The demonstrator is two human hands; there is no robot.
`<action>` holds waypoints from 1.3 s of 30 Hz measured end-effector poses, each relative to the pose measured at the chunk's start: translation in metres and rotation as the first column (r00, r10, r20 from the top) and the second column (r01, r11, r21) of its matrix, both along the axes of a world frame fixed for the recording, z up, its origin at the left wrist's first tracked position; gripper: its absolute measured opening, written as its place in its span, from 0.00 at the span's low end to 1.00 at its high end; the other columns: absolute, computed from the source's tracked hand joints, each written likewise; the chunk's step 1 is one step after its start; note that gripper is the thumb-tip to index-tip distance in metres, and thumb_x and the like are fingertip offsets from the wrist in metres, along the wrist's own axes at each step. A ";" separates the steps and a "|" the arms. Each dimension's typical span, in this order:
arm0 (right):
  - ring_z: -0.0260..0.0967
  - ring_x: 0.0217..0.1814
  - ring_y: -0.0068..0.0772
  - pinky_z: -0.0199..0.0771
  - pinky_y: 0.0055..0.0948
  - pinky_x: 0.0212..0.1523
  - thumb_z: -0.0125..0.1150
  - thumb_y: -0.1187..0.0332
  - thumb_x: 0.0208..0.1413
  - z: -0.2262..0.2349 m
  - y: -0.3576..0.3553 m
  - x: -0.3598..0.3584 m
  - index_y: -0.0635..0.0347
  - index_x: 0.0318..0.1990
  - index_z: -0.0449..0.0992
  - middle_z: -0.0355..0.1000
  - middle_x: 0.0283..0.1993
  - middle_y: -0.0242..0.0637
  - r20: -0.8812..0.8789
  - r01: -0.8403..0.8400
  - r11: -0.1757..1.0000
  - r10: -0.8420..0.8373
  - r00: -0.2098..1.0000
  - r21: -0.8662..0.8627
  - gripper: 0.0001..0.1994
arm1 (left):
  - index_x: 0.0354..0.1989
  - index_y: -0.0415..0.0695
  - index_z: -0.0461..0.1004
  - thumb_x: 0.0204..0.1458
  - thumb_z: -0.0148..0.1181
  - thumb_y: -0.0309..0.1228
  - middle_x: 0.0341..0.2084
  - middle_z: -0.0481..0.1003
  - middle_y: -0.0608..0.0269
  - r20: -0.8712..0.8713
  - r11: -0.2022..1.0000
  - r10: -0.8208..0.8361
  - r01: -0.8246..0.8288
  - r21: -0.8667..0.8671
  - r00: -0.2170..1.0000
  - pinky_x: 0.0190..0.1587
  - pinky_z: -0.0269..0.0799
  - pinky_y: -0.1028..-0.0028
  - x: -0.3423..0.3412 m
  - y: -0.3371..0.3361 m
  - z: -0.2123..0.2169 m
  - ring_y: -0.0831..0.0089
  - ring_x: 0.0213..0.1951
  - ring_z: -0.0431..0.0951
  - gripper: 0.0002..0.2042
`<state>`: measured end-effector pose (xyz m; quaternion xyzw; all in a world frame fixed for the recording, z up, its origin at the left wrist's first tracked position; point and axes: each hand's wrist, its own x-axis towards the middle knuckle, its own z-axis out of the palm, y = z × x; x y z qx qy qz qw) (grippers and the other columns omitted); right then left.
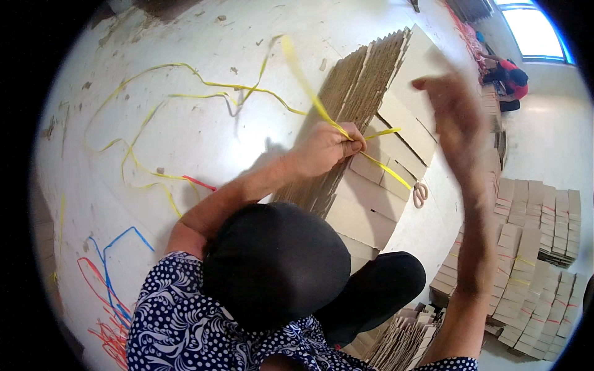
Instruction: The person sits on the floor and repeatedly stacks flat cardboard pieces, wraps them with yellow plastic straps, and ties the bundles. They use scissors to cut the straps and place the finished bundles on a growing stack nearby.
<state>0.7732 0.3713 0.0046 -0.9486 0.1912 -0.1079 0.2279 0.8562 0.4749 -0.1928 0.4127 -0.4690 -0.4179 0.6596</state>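
My left hand point(334, 148) is closed in a pinch on a yellow plastic strap point(320, 111), at the upper side of a bundle of cardboard sheets point(371, 191). One strap end stands up in a blurred loop, and a short end points right across the cardboard. Another stretch of strap runs down to the scissors point(421, 195), whose tan handles show at the bundle's right edge. My right hand point(456, 114) is raised to the right of the bundle, smeared by motion. Its thumb sticks out apart from the palm, and I see nothing held in it.
Yellow strap point(207, 83) trails over the pale floor point(204, 37). Blue strap point(133, 230) and tangled red strap point(111, 337) lie lower left. My black-clad knees are close below the bundle. Strapped cardboard stacks point(526, 266) stand right; a person in red point(515, 80) crouches far right.
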 end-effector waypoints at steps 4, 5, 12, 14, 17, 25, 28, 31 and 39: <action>0.71 0.36 0.37 0.73 0.32 0.35 0.54 0.85 0.46 -0.073 0.017 -0.047 0.60 0.49 0.68 0.70 0.42 0.40 -0.192 -0.191 0.965 0.156 0.969 -0.178 0.21 | 0.34 0.40 0.73 0.57 0.55 0.29 0.26 0.70 0.69 -0.004 0.993 -0.034 0.034 -0.109 0.999 0.34 0.65 0.79 -0.002 -0.008 -0.007 0.81 0.30 0.67 0.05; 0.71 0.38 0.41 0.73 0.35 0.37 0.54 0.86 0.45 -0.080 0.019 -0.052 0.61 0.48 0.68 0.69 0.42 0.42 -0.287 -0.153 0.970 0.096 0.953 -0.186 0.20 | 0.34 0.41 0.73 0.56 0.55 0.29 0.25 0.70 0.70 -0.004 0.991 -0.041 0.040 -0.126 0.999 0.33 0.65 0.79 0.000 -0.007 -0.006 0.82 0.29 0.67 0.05; 0.62 0.23 0.23 0.62 0.24 0.22 0.54 0.75 0.55 -0.085 0.020 -0.060 0.61 0.34 0.68 0.62 0.21 0.29 -0.237 0.066 0.989 -0.032 0.971 0.136 0.02 | 0.32 0.41 0.73 0.51 0.60 0.27 0.21 0.71 0.68 -0.444 0.960 -0.239 0.280 0.028 0.863 0.28 0.64 0.82 0.009 -0.017 -0.002 0.82 0.23 0.69 0.04; 0.56 0.21 0.16 0.56 0.19 0.20 0.53 0.71 0.59 -0.073 0.020 -0.052 0.61 0.31 0.69 0.60 0.20 0.26 -0.278 0.263 0.804 -0.127 0.952 0.533 0.05 | 0.31 0.40 0.73 0.50 0.61 0.26 0.21 0.71 0.68 -0.457 0.911 -0.365 0.413 0.005 0.811 0.27 0.65 0.82 0.021 -0.021 0.000 0.81 0.23 0.69 0.04; 0.50 0.19 0.09 0.49 0.14 0.18 0.49 0.66 0.62 -0.073 0.013 -0.053 0.62 0.33 0.71 0.64 0.24 0.24 -0.269 0.335 0.562 -0.200 0.942 0.756 0.09 | 0.29 0.39 0.73 0.48 0.62 0.25 0.21 0.72 0.66 -0.469 0.854 -0.452 0.520 0.018 0.759 0.27 0.67 0.80 0.031 -0.025 0.006 0.80 0.23 0.70 0.04; 0.61 0.28 0.14 0.65 0.19 0.29 0.55 0.78 0.55 -0.096 0.023 -0.054 0.65 0.35 0.72 0.67 0.26 0.29 -0.173 0.201 0.964 -0.171 0.970 0.173 0.01 | 0.28 0.39 0.73 0.44 0.63 0.23 0.22 0.72 0.65 -0.565 0.856 -0.438 0.516 -0.025 0.699 0.28 0.70 0.78 0.028 -0.020 0.000 0.77 0.24 0.72 0.05; 0.60 0.27 0.15 0.64 0.19 0.28 0.55 0.79 0.54 -0.100 0.021 -0.054 0.65 0.33 0.71 0.66 0.24 0.29 -0.188 0.192 0.966 -0.159 0.969 0.171 0.00 | 0.25 0.40 0.72 0.42 0.63 0.21 0.22 0.71 0.66 -0.588 0.859 -0.443 0.509 -0.062 0.677 0.27 0.69 0.78 0.025 -0.019 -0.001 0.78 0.24 0.72 0.04; 0.59 0.26 0.14 0.64 0.19 0.28 0.54 0.79 0.55 -0.104 0.016 -0.055 0.66 0.32 0.70 0.65 0.24 0.28 -0.198 0.197 0.956 -0.154 0.968 0.219 0.01 | 0.21 0.41 0.70 0.42 0.61 0.20 0.22 0.71 0.67 -0.400 0.934 -0.281 0.345 0.096 0.873 0.26 0.68 0.76 0.017 -0.015 0.002 0.78 0.26 0.71 0.05; 0.59 0.28 0.14 0.63 0.19 0.29 0.52 0.79 0.55 -0.099 0.016 -0.056 0.67 0.33 0.70 0.65 0.26 0.27 -0.176 0.160 0.960 -0.121 0.977 0.228 0.01 | 0.31 0.41 0.68 0.40 0.57 0.17 0.25 0.69 0.56 0.394 0.680 0.671 -0.310 -0.664 0.628 0.28 0.72 0.67 -0.009 -0.024 -0.011 0.59 0.27 0.73 0.09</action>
